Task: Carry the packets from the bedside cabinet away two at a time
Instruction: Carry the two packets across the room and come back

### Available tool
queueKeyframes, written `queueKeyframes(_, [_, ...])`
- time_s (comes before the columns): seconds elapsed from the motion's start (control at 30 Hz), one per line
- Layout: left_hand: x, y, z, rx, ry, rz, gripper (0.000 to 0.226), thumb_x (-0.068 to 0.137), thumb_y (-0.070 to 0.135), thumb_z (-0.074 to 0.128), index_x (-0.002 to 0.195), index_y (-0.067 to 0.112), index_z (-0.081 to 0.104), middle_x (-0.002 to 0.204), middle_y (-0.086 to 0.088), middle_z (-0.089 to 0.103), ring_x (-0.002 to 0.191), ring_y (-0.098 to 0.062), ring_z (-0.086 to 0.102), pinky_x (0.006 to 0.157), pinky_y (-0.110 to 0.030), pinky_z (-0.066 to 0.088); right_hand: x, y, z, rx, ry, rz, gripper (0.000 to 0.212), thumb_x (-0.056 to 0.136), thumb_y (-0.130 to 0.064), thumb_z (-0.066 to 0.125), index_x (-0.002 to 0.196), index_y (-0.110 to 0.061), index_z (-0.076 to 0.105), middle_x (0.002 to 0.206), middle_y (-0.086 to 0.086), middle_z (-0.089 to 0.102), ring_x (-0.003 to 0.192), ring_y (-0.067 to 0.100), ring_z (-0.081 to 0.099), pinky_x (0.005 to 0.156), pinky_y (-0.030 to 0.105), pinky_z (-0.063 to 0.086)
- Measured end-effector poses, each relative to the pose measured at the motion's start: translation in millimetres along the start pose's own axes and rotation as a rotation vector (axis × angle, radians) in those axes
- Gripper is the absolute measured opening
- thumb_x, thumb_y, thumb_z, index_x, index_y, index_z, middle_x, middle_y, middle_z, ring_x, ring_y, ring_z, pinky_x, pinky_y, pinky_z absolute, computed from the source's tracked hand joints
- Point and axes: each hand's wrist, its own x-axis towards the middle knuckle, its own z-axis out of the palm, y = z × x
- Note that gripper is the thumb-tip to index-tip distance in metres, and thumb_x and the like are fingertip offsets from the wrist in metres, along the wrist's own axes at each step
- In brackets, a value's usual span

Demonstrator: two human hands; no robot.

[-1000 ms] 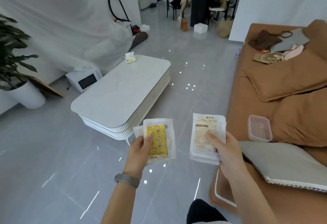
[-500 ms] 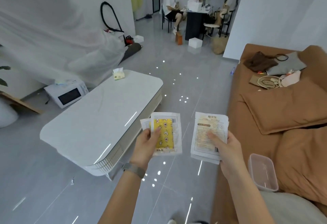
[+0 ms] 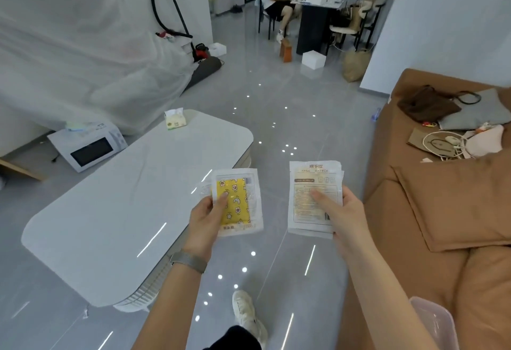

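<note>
two packet-holding grips, left hand (image 3: 206, 218), right hand (image 3: 344, 213), over glossy grey floor (image 3: 276, 106) beside white table (image 3: 132, 197)

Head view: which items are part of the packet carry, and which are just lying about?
In the job:
left hand, holding the yellow packets
right hand, holding the white packets

Lying about:
tissue pack on the white table
microwave on the floor
brown bag on the sofa

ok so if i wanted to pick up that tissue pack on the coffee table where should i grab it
Grip the tissue pack across its two short sides, coming from above: it lies flat near the far end of the coffee table, with a tissue sticking up from its top, so avoid pinching that.
</note>
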Motion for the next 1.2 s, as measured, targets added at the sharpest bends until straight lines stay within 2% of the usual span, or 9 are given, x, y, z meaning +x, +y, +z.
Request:
queueKeyframes(0.1, [57.3,2.4,8.5,-0.049,0.049,0.003,0.021,0.097,0.026,0.057,0.104,0.01,0.068,0.1,-0.004,0.075,0.09,-0.02,0.073,0.065,-0.026,0.059,62.4,-4.6,22.2,-0.046,-0.045,0.012,0.019,0.086,-0.008,0.071,0.105,-0.012,0.068,0.099,0.007,0.075,0.093,0.028,0.072,0.084,0.045,0.058])
queueKeyframes(0.3, [164.0,29.3,49.8,-0.087,0.078,-0.004,0.016,0.097,0.025,0.057,0.097,0.013,0.068,0.098,-0.005,0.074,0.092,-0.023,0.071,0.075,-0.034,0.058,175.2,-30.3,58.4,-0.136,-0.082,0.013,0.017,0.085,-0.011,0.072,0.101,-0.015,0.068,0.096,0.003,0.076,0.089,0.023,0.073,0.082,0.042,0.059])
queueKeyframes(0.43, [206.7,40.8,72.6,-0.096,0.117,0.0,0.019,0.097,0.025,0.057,0.097,0.008,0.067,0.099,-0.009,0.073,0.087,-0.02,0.071,0.064,-0.024,0.058,235.1,-46.1,66.8,-0.186,-0.119,0.019,0.015,0.086,-0.011,0.071,0.1,-0.016,0.069,0.096,0.002,0.076,0.088,0.021,0.073,0.08,0.039,0.058])
queueKeyframes(0.63, [245.2,20.7,87.5,-0.135,0.314,-0.071,0.023,0.098,0.026,0.055,0.102,0.007,0.067,0.099,-0.008,0.074,0.087,-0.022,0.072,0.058,-0.019,0.056,323.8,-49.1,71.9,-0.229,-0.251,0.079,0.013,0.087,-0.01,0.071,0.099,-0.015,0.068,0.092,0.002,0.076,0.082,0.018,0.074,0.069,0.032,0.058])
queueKeyframes(0.73, [250.2,8.5,98.7,-0.166,0.458,-0.111,0.022,0.098,0.027,0.055,0.102,0.009,0.066,0.097,-0.007,0.074,0.087,-0.021,0.072,0.058,-0.019,0.055,369.5,-51.5,72.6,-0.274,-0.357,0.104,0.013,0.085,-0.009,0.072,0.096,-0.014,0.068,0.093,0.004,0.076,0.083,0.02,0.073,0.073,0.035,0.058])
queueKeyframes(0.8, [252.7,1.7,108.4,-0.194,0.53,-0.116,0.023,0.098,0.028,0.054,0.103,0.009,0.067,0.097,-0.006,0.075,0.088,-0.021,0.072,0.062,-0.022,0.057,400.0,-52.0,76.2,-0.31,-0.431,0.118,0.014,0.085,-0.009,0.072,0.098,-0.012,0.068,0.093,0.005,0.076,0.086,0.023,0.073,0.077,0.038,0.058])
queueKeyframes(0.93, [263.0,-14.1,121.1,-0.224,0.675,-0.124,0.026,0.098,0.029,0.056,0.104,0.006,0.066,0.102,-0.011,0.073,0.095,-0.026,0.071,0.081,-0.038,0.058,449.2,-37.5,94.8,-0.371,-0.573,0.154,0.016,0.084,-0.008,0.073,0.1,-0.011,0.069,0.096,0.006,0.075,0.091,0.027,0.071,0.082,0.045,0.058])
queueKeyframes(1.1, [271.8,-36.3,119.0,-0.236,0.817,-0.138,0.023,0.098,0.03,0.055,0.101,0.01,0.066,0.098,-0.005,0.074,0.09,-0.02,0.072,0.073,-0.03,0.058,473.1,5.4,125.6,-0.392,-0.676,0.239,0.012,0.085,-0.006,0.071,0.093,-0.014,0.068,0.088,0.001,0.076,0.082,0.021,0.072,0.076,0.039,0.058])
queueKeyframes(1.2, [287.6,-65.1,105.2,-0.225,0.864,-0.149,0.028,0.097,0.031,0.056,0.101,0.006,0.065,0.097,-0.005,0.074,0.088,-0.021,0.072,0.068,-0.028,0.058,487.8,48.9,142.7,-0.397,-0.699,0.272,0.012,0.085,-0.007,0.072,0.094,-0.014,0.068,0.089,0.002,0.076,0.08,0.02,0.073,0.074,0.037,0.057])
